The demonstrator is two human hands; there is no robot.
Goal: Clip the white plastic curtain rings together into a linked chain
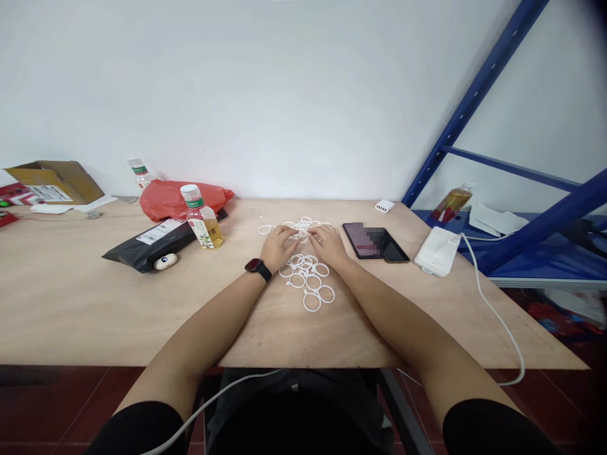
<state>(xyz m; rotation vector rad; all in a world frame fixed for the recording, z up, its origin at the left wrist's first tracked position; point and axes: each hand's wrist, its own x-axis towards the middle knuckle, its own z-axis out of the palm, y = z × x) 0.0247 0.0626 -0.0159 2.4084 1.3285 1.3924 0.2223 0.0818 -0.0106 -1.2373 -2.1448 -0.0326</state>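
Observation:
White plastic rings, some with a small tab, lie in two groups on the wooden table (pixel 265 322). My left hand (pixel 279 246), a black watch (pixel 258 269) at its wrist, has its fingers closed at the left side of a white ring (pixel 301 236). From the right, my right hand (pixel 328 245) pinches at the same ring, so the two hands almost meet. Behind the fingers is the far group of rings (pixel 306 220), partly hidden. Nearer to me lies the other group of rings (pixel 313 282), overlapping between my forearms. One ring (pixel 264 230) sits apart at the left.
Left of my hands stand a drink bottle (pixel 203 221), a black parcel bag (pixel 142 249), a red plastic bag (pixel 165 199) and a small white case (pixel 165 261). To the right lie two phones (pixel 396 246) and a white power bank (pixel 436 251) with a cable. A blue rack (pixel 467 107) rises beyond.

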